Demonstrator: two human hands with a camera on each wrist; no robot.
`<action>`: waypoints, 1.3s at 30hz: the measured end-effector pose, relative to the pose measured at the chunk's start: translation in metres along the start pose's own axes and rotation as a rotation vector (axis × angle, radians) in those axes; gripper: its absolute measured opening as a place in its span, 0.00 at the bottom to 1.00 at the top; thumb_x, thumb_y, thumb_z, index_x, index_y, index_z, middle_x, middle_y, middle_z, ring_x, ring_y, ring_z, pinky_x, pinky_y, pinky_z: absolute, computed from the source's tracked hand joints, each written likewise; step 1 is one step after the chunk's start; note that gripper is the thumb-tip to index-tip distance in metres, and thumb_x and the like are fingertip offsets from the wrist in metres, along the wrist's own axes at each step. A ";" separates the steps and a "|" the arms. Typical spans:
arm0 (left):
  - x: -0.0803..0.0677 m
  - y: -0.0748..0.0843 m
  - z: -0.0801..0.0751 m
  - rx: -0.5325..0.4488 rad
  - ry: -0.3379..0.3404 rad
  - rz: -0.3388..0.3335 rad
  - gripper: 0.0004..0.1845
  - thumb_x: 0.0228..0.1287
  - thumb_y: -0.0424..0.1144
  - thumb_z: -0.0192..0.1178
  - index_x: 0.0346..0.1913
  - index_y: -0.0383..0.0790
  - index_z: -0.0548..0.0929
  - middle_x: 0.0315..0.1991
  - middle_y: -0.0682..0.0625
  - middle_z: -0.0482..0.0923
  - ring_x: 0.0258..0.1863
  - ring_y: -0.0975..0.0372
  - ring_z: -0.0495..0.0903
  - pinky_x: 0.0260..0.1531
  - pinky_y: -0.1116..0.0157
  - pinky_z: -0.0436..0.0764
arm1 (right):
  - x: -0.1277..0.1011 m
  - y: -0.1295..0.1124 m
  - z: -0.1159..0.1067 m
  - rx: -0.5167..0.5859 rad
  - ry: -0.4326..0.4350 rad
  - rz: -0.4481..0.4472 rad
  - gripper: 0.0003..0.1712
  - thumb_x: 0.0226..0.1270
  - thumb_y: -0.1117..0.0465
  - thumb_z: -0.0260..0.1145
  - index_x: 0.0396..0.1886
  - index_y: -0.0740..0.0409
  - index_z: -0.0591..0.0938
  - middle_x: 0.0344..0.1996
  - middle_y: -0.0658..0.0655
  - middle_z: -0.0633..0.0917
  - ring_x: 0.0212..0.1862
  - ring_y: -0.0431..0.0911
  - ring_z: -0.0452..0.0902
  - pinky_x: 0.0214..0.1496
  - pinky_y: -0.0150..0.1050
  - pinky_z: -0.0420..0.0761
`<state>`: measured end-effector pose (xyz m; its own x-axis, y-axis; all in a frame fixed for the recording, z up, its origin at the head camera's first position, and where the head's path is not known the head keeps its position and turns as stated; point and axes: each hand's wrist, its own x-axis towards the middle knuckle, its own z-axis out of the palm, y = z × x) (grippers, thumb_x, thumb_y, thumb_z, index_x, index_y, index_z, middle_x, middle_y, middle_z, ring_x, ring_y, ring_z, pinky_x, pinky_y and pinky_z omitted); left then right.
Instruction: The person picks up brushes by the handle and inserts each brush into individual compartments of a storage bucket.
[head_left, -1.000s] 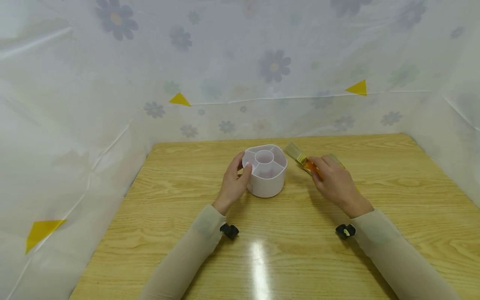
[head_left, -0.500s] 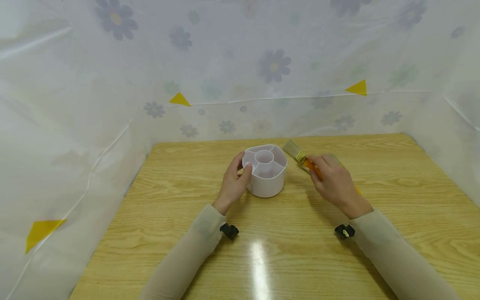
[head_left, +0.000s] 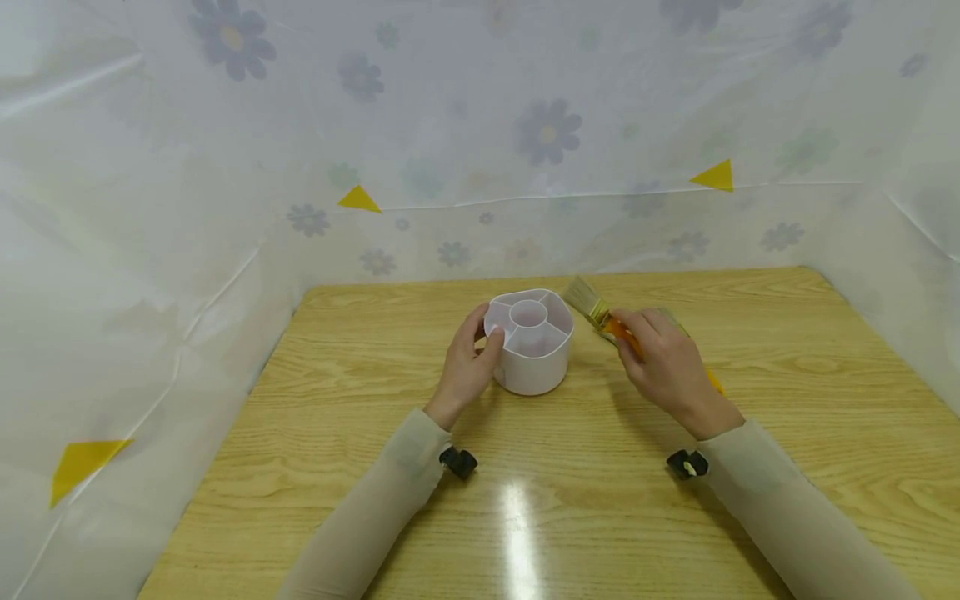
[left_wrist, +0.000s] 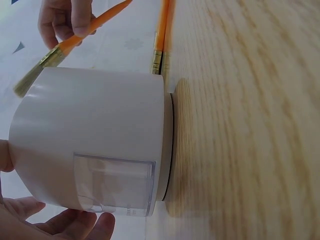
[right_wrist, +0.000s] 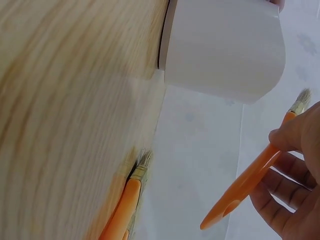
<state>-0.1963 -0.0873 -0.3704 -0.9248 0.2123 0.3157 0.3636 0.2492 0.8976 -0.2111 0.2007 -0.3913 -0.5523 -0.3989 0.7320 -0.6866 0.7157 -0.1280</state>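
A white round organizer [head_left: 532, 372] with a ring in the middle and dividing walls stands on the wooden table. My left hand [head_left: 467, 367] grips its left side, thumb at the rim. A clear window [left_wrist: 116, 182] shows low on its wall in the left wrist view. Just right of it, my right hand [head_left: 667, 358] holds a paintbrush [right_wrist: 250, 175] by its orange handle, above the table. Its pale bristles [head_left: 581, 294] point up and left, close to the organizer's rim. Below that hand lie other orange-handled paintbrushes [right_wrist: 122, 212], partly hidden by it in the head view.
The wood-grain table [head_left: 360, 517] reaches back to a flowered plastic sheet [head_left: 450, 125], with more sheeting at both sides. Yellow triangles [head_left: 360, 199] mark the sheet. A black wrist camera [head_left: 458, 462] sits at the left cuff, another [head_left: 687, 464] at the right.
My right hand has drifted slightly left with the paintbrush, bringing its bristles nearer the organizer's rim. The left hand and the organizer stay where they were.
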 end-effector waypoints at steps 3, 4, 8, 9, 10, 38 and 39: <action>0.000 0.000 0.000 -0.003 0.000 -0.008 0.26 0.74 0.35 0.47 0.71 0.30 0.59 0.63 0.33 0.66 0.60 0.46 0.69 0.53 0.48 0.75 | 0.001 -0.002 -0.001 0.005 0.010 -0.011 0.22 0.54 0.72 0.68 0.51 0.66 0.78 0.36 0.62 0.79 0.33 0.54 0.75 0.27 0.48 0.78; 0.000 0.000 0.000 -0.004 0.001 -0.011 0.26 0.74 0.35 0.47 0.71 0.30 0.59 0.63 0.33 0.66 0.60 0.46 0.69 0.53 0.48 0.74 | 0.002 -0.003 -0.001 0.007 0.013 -0.015 0.22 0.54 0.73 0.68 0.51 0.66 0.78 0.35 0.62 0.79 0.33 0.54 0.75 0.27 0.48 0.78; -0.001 0.001 0.000 0.003 0.001 -0.021 0.26 0.74 0.35 0.47 0.71 0.30 0.58 0.64 0.33 0.65 0.61 0.45 0.69 0.54 0.48 0.74 | 0.003 -0.005 -0.001 0.010 0.016 -0.026 0.22 0.53 0.73 0.69 0.51 0.66 0.78 0.35 0.62 0.79 0.32 0.53 0.75 0.26 0.47 0.78; -0.001 0.001 0.000 0.004 0.001 -0.020 0.26 0.74 0.35 0.47 0.71 0.30 0.58 0.64 0.33 0.65 0.61 0.45 0.69 0.54 0.48 0.74 | 0.003 -0.005 -0.001 0.012 0.016 -0.027 0.23 0.53 0.73 0.69 0.51 0.66 0.78 0.35 0.62 0.79 0.32 0.53 0.75 0.27 0.47 0.78; -0.001 0.001 0.000 0.004 0.001 -0.019 0.26 0.74 0.35 0.47 0.71 0.30 0.58 0.64 0.33 0.65 0.61 0.45 0.69 0.54 0.47 0.74 | 0.003 -0.005 -0.001 0.012 0.018 -0.027 0.23 0.53 0.73 0.69 0.51 0.66 0.78 0.35 0.62 0.79 0.32 0.53 0.75 0.27 0.46 0.78; 0.001 -0.001 0.001 -0.017 0.016 0.017 0.28 0.69 0.31 0.52 0.69 0.26 0.60 0.61 0.29 0.67 0.59 0.39 0.69 0.51 0.48 0.76 | 0.008 -0.014 -0.002 0.090 0.030 -0.010 0.24 0.54 0.73 0.69 0.53 0.66 0.77 0.38 0.63 0.80 0.34 0.51 0.76 0.29 0.45 0.79; 0.001 -0.001 0.001 -0.016 0.016 0.019 0.28 0.68 0.31 0.52 0.69 0.26 0.60 0.60 0.29 0.67 0.59 0.39 0.69 0.51 0.49 0.76 | 0.008 -0.014 -0.002 0.089 0.030 -0.009 0.24 0.54 0.73 0.70 0.53 0.66 0.77 0.38 0.63 0.80 0.33 0.51 0.76 0.29 0.44 0.79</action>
<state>-0.1972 -0.0866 -0.3709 -0.9195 0.2013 0.3376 0.3794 0.2303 0.8961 -0.2052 0.1891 -0.3818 -0.5323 -0.3871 0.7529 -0.7318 0.6575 -0.1793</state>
